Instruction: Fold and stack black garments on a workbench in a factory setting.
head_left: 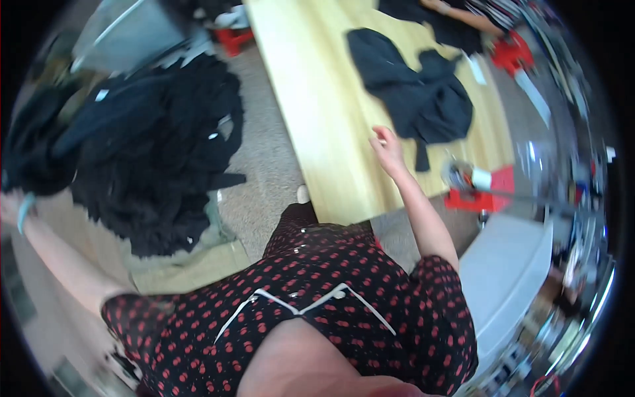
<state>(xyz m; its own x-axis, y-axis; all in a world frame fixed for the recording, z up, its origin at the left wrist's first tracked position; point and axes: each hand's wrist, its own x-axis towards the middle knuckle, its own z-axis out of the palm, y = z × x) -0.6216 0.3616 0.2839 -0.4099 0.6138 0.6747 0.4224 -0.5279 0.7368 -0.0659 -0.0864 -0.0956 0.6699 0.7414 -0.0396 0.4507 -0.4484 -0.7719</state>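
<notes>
Both hands differ: left (16,205) grips dark cloth (33,152), right (387,149) rests loosely curled on table (317,112).

Matt black cloth garment (417,86) lies on the smooth pale wood table (317,112); more black cloth heaped (159,145) left, on rough grey carpet (264,159)

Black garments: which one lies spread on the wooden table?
The dark garment just beyond the right hand, alone on the pale table. The other black clothes sit heaped on the floor at left.
</notes>
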